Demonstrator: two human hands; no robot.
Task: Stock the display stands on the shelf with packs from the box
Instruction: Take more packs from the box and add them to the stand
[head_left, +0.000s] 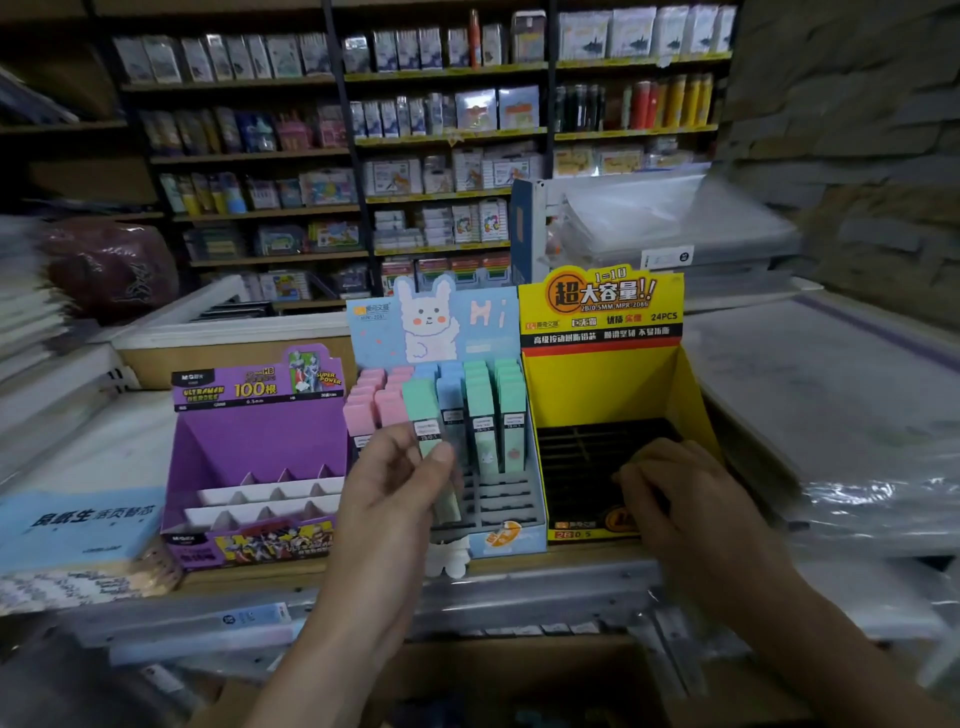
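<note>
Three display stands sit in a row on a wooden shelf (249, 576), and below both hands lies a dim brown carton (519, 675) whose contents are too dark to tell. The yellow stand (597, 384) surrounds the right hand; the pale blue rabbit stand (436, 322) rises just behind the left hand's grip; the purple stand (249, 441), with bare white dividers, stands to the left of that grip, near but apart from it. Inside the yellow stand a black grid insert (582, 457) lies under the right hand (675, 493), whose fingers curl down onto it; whether they hold anything I cannot tell. The left hand (395, 483) is raised in front of the blue stand with thumb and fingers pinched on a mint green pack (423, 410) around its middle, so the pack is upright, leaning slightly, its top above the grip and its bottom end showing below the fingers. Behind the grip stand rows of pink packs (363, 405), to its right blue packs (449, 395), and further right more green packs (511, 405), all upright in their slots.
</note>
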